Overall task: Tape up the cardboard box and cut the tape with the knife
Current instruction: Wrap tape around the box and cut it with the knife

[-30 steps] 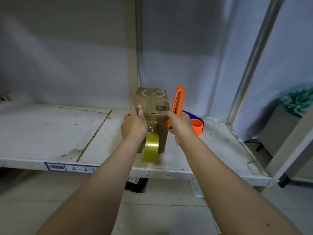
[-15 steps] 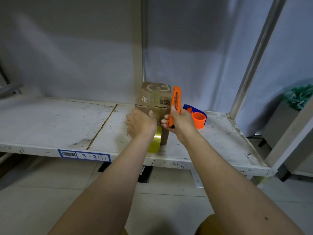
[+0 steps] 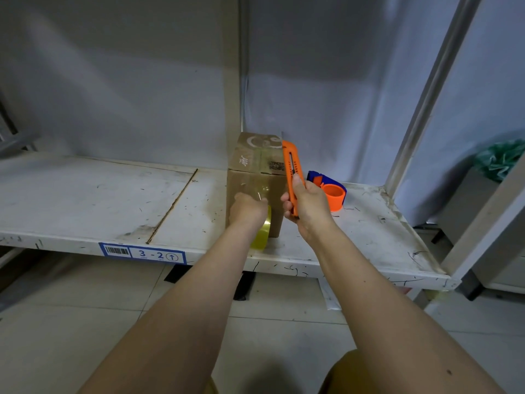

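Note:
A small brown cardboard box stands upright on the white shelf, with clear tape running over its top and down its front. My left hand grips the yellowish tape roll low against the box's front face. A strip of tape stretches from the roll up the box. My right hand is shut on an orange utility knife, held upright just right of the box, blade end pointing up.
An orange and blue tape dispenser lies on the shelf right of the box. A blue label reading 3-2 marks the shelf's front edge. A slanted metal post rises at right. Green plastic sits beyond it.
My left hand slid from the box's top edge down its front with the roll. My right hand brought the knife closer to the box's right side.

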`<state>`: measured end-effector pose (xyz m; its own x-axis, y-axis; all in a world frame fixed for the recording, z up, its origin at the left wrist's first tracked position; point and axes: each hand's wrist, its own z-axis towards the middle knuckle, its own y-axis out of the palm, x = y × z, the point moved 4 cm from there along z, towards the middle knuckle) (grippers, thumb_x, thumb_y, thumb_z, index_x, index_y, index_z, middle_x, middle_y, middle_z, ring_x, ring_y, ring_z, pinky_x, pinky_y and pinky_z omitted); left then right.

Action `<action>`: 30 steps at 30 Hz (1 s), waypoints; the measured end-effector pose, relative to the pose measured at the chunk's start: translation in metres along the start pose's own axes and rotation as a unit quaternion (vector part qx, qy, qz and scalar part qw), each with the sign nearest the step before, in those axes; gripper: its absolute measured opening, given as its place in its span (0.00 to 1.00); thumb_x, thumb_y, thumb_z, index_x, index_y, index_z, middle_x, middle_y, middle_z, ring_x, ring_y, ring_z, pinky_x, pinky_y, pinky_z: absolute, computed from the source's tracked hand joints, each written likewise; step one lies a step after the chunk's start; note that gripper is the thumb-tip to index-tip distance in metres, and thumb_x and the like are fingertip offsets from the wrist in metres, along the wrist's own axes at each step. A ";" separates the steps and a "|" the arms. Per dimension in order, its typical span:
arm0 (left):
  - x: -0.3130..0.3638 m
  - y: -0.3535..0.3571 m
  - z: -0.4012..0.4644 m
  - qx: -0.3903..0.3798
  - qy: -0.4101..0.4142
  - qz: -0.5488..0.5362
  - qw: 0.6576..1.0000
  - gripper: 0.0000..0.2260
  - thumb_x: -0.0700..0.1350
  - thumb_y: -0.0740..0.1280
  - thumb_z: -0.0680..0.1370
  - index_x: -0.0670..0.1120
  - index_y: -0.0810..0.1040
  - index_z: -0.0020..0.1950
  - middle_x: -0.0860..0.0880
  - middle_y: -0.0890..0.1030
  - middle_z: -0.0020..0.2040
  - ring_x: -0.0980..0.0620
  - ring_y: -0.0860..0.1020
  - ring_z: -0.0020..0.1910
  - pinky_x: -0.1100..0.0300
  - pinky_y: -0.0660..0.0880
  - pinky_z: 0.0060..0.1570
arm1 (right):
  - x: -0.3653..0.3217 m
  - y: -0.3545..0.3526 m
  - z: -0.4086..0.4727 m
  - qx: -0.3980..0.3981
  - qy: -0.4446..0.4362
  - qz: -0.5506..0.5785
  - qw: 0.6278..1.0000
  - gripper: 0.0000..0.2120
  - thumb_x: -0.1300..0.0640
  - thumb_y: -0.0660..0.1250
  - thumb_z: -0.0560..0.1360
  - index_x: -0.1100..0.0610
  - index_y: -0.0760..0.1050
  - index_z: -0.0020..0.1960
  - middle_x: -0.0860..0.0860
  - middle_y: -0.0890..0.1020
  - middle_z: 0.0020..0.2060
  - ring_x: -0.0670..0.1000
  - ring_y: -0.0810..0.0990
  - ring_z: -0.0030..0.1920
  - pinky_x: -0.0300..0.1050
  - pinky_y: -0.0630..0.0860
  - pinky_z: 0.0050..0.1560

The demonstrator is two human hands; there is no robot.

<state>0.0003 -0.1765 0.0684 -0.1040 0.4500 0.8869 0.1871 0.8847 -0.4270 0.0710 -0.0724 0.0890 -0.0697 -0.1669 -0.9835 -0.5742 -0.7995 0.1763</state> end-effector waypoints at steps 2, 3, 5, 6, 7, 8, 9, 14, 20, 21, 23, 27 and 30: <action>-0.002 0.001 0.003 -0.004 -0.002 -0.016 1.000 0.19 0.48 0.64 0.78 0.40 0.71 0.66 0.41 0.78 0.62 0.39 0.76 0.60 0.52 0.73 0.56 | -0.001 -0.001 0.001 -0.009 -0.026 -0.079 0.996 0.13 0.49 0.57 0.82 0.57 0.74 0.54 0.52 0.76 0.31 0.47 0.72 0.28 0.40 0.73 0.29; -0.003 0.001 0.004 -0.009 -0.003 -0.025 1.000 0.19 0.47 0.65 0.78 0.39 0.72 0.65 0.41 0.78 0.62 0.40 0.76 0.61 0.53 0.73 0.55 | -0.002 -0.002 0.001 -0.014 -0.042 -0.124 0.991 0.13 0.49 0.57 0.81 0.57 0.74 0.54 0.52 0.77 0.31 0.48 0.72 0.28 0.40 0.73 0.29; -0.005 0.002 0.006 -0.027 -0.005 -0.051 0.998 0.20 0.45 0.65 0.78 0.40 0.71 0.68 0.42 0.76 0.65 0.40 0.74 0.64 0.55 0.71 0.55 | -0.005 -0.004 0.001 -0.030 -0.079 -0.211 0.974 0.12 0.47 0.58 0.80 0.54 0.74 0.51 0.51 0.77 0.32 0.48 0.74 0.29 0.40 0.73 0.28; -0.006 0.002 0.006 -0.033 -0.006 -0.063 0.997 0.21 0.45 0.65 0.78 0.40 0.69 0.69 0.42 0.75 0.67 0.41 0.73 0.65 0.54 0.70 0.57 | -0.007 -0.005 0.001 -0.040 -0.099 -0.246 0.963 0.11 0.46 0.59 0.80 0.52 0.74 0.50 0.51 0.78 0.32 0.48 0.75 0.29 0.41 0.73 0.29; -0.008 0.002 0.007 -0.036 -0.005 -0.072 0.997 0.21 0.45 0.65 0.78 0.41 0.69 0.70 0.43 0.74 0.67 0.42 0.72 0.66 0.54 0.70 0.58 | -0.009 -0.007 0.002 -0.053 -0.117 -0.277 0.952 0.11 0.45 0.60 0.79 0.51 0.74 0.50 0.50 0.78 0.32 0.48 0.75 0.30 0.42 0.74 0.30; -0.008 0.002 0.007 -0.035 -0.004 -0.078 0.996 0.21 0.45 0.66 0.78 0.42 0.69 0.70 0.43 0.74 0.67 0.42 0.73 0.66 0.54 0.70 0.59 | -0.010 -0.009 0.002 -0.069 -0.134 -0.309 0.939 0.10 0.44 0.60 0.79 0.49 0.74 0.52 0.49 0.78 0.33 0.48 0.77 0.32 0.43 0.76 0.32; -0.009 0.001 0.008 -0.036 -0.004 -0.083 0.996 0.21 0.45 0.66 0.77 0.42 0.69 0.69 0.43 0.75 0.66 0.42 0.73 0.65 0.54 0.71 0.58 | -0.012 -0.011 0.003 -0.084 -0.149 -0.344 0.923 0.10 0.45 0.60 0.79 0.48 0.74 0.56 0.48 0.78 0.35 0.49 0.78 0.34 0.45 0.78 0.35; -0.009 -0.003 0.009 -0.038 -0.019 -0.095 0.995 0.16 0.47 0.69 0.74 0.44 0.74 0.60 0.43 0.79 0.58 0.43 0.77 0.58 0.53 0.75 0.55 | -0.017 -0.019 0.013 -0.119 -0.183 -0.505 0.835 0.12 0.50 0.60 0.80 0.49 0.71 0.63 0.49 0.81 0.45 0.51 0.82 0.46 0.52 0.81 0.46; -0.007 -0.004 0.012 -0.065 -0.047 -0.123 0.989 0.08 0.45 0.68 0.75 0.46 0.72 0.51 0.42 0.80 0.52 0.42 0.79 0.53 0.49 0.77 0.54 | -0.018 -0.016 0.022 -0.126 -0.203 -0.529 0.814 0.11 0.50 0.59 0.81 0.50 0.70 0.62 0.51 0.81 0.48 0.53 0.81 0.49 0.57 0.80 0.49; -0.006 -0.005 0.013 -0.076 -0.052 -0.122 0.988 0.08 0.45 0.68 0.75 0.45 0.72 0.52 0.42 0.80 0.51 0.42 0.80 0.50 0.50 0.77 0.52 | -0.017 -0.015 0.024 -0.124 -0.201 -0.527 0.816 0.12 0.49 0.58 0.81 0.50 0.69 0.63 0.52 0.81 0.49 0.53 0.81 0.49 0.57 0.80 0.49; -0.003 -0.007 0.014 -0.093 -0.061 -0.112 0.987 0.08 0.45 0.68 0.76 0.45 0.74 0.52 0.42 0.80 0.48 0.43 0.79 0.44 0.52 0.76 0.47 | -0.014 -0.014 0.026 -0.120 -0.197 -0.525 0.819 0.13 0.49 0.58 0.81 0.50 0.68 0.64 0.52 0.81 0.50 0.53 0.81 0.49 0.56 0.80 0.49; 0.004 -0.011 0.014 -0.109 -0.080 -0.077 0.988 0.07 0.45 0.69 0.75 0.41 0.77 0.45 0.43 0.81 0.36 0.46 0.79 0.34 0.54 0.77 0.45 | -0.011 -0.012 0.028 -0.118 -0.194 -0.524 0.821 0.14 0.49 0.58 0.81 0.51 0.68 0.65 0.52 0.80 0.51 0.53 0.81 0.49 0.55 0.81 0.48; 0.010 -0.013 0.009 -0.146 -0.090 -0.040 0.984 0.11 0.44 0.65 0.79 0.42 0.73 0.38 0.46 0.78 0.22 0.51 0.76 0.24 0.59 0.74 0.32 | -0.011 -0.011 0.028 -0.118 -0.193 -0.521 0.823 0.14 0.50 0.58 0.81 0.51 0.68 0.65 0.52 0.80 0.51 0.53 0.81 0.49 0.54 0.81 0.48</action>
<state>-0.0122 -0.1830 0.0810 -0.2952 0.4185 0.8589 0.4420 0.8568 -0.2656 0.0549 -0.0454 0.0968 0.0797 0.8393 -0.5378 -0.3143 -0.4909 -0.8126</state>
